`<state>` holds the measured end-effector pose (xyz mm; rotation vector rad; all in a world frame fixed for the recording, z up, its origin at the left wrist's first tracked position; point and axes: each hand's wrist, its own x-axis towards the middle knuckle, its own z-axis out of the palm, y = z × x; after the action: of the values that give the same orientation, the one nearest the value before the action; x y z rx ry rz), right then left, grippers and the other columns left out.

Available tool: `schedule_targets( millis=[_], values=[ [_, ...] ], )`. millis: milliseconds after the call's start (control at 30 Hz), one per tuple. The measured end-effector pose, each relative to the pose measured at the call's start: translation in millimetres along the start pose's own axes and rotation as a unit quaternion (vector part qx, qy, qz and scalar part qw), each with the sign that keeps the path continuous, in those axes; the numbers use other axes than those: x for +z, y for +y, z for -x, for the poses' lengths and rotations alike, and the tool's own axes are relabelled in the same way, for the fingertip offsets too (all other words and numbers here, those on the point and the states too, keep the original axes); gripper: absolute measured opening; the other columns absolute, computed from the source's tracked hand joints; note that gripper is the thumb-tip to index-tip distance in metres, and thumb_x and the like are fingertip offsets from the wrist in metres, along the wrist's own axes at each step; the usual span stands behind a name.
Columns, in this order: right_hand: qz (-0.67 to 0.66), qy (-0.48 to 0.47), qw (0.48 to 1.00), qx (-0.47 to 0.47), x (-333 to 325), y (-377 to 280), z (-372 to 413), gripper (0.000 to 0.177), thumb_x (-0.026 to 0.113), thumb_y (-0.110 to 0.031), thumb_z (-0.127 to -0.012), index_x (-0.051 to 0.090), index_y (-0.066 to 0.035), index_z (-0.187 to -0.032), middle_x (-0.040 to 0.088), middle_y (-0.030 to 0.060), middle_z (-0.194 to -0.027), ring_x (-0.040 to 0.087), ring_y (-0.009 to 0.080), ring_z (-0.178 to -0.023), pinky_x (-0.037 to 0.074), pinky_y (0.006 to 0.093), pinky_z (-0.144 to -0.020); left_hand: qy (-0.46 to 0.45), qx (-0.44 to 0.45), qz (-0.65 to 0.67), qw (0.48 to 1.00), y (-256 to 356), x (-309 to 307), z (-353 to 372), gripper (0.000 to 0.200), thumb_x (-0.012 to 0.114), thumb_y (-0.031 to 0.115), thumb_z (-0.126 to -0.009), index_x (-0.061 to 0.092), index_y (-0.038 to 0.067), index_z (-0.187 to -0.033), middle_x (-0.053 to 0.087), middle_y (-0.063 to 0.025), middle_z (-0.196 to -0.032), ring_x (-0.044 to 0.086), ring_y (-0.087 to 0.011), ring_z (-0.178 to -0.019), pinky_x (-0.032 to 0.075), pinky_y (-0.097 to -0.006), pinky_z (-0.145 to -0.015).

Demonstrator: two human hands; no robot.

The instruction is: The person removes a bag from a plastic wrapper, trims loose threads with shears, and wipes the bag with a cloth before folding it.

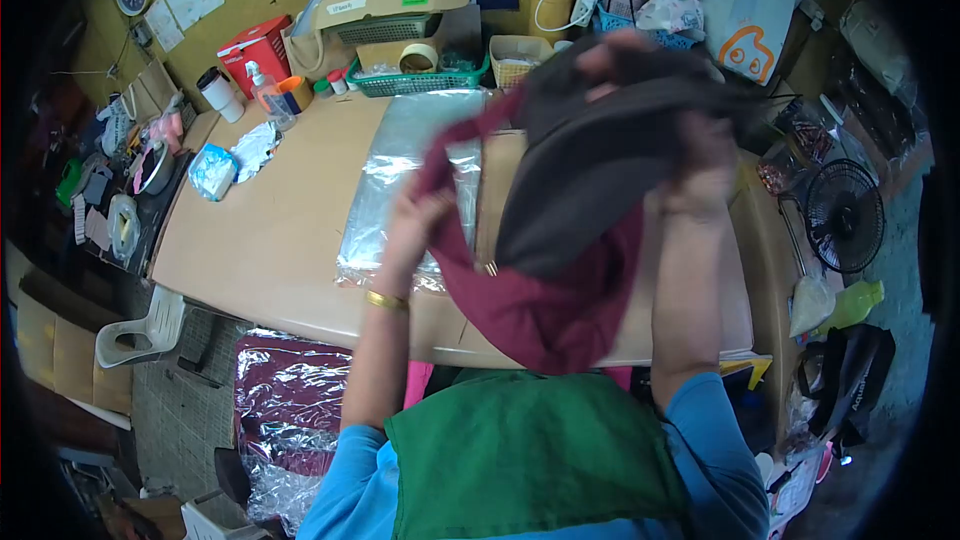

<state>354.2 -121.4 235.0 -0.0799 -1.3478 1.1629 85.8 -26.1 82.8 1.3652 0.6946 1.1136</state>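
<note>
A maroon and dark grey cloth item (585, 190) is held up in front of me, smeared by motion. A narrow maroon band runs down its left side, and a small gold-coloured piece shows near its middle. My left hand (425, 215), with a gold bracelet at the wrist, is closed around the maroon band. On the other side, my blurred right hand (700, 165) grips the dark grey part at its edge. Beneath the cloth, a stack of clear plastic bags (395, 190) lies on the tan table (280, 230).
A green basket (400, 83) with an open cardboard box stands at the back, beside a spray bottle (268, 95) and a white tumbler (220, 95). A black fan (845, 215) is at right. Plastic-wrapped maroon goods (290, 410) sit below the table's front edge.
</note>
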Motion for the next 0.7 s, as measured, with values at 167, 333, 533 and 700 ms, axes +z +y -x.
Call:
schedule_targets(
  millis=[167, 333, 533, 700],
  values=[
    [0.291, 0.277, 0.906, -0.135, -43, -17, 46, 0.046, 0.066, -0.018, -0.096, 0.052, 0.002, -0.135, 0.061, 0.0136, -0.129, 0.06, 0.0228, -0.114, 0.047, 0.037, -0.102, 0.062, 0.199, 0.106, 0.972, 162, -4, -6, 0.058, 0.058, -0.002, -0.086, 0.045, -0.001, -0.142, 0.059, -0.0138, -0.133, 0.058, -0.0205, -0.121, 0.046, -0.0317, -0.103],
    [0.273, 0.369, 0.883, 0.097, -48, 82, 109, 0.035, 0.069, -0.007, -0.092, 0.058, 0.001, -0.125, 0.065, 0.0074, -0.117, 0.06, 0.0154, -0.107, 0.051, 0.0311, -0.091, -0.112, 0.251, -0.189, 0.943, 119, 39, -14, 0.063, 0.068, 0.011, -0.088, 0.042, 0.0, -0.145, 0.053, -0.016, -0.138, 0.054, -0.0242, -0.125, 0.043, -0.0349, -0.105],
    [-0.051, 0.474, 0.869, 0.13, -45, 140, 176, 0.034, 0.067, -0.004, -0.09, 0.059, 0.002, -0.122, 0.067, 0.0092, -0.109, 0.065, 0.0194, -0.102, 0.053, 0.0347, -0.094, -0.259, 0.116, -0.336, 0.898, 12, 109, 34, 0.061, 0.069, 0.014, -0.089, 0.044, 0.009, -0.145, 0.041, -0.0236, -0.147, 0.048, -0.0421, -0.13, 0.044, -0.045, -0.107],
    [0.289, 0.147, 0.847, 0.422, -75, 92, 213, 0.021, 0.063, -0.001, -0.092, 0.065, -0.001, -0.112, 0.067, 0.0056, -0.101, 0.065, 0.0174, -0.1, 0.053, 0.034, -0.09, -0.238, 0.059, -0.384, 0.89, -30, 113, 61, 0.059, 0.071, 0.005, -0.079, 0.048, -0.003, -0.133, 0.057, -0.0265, -0.125, 0.061, -0.0432, -0.11, 0.053, -0.046, -0.091]
  ],
)
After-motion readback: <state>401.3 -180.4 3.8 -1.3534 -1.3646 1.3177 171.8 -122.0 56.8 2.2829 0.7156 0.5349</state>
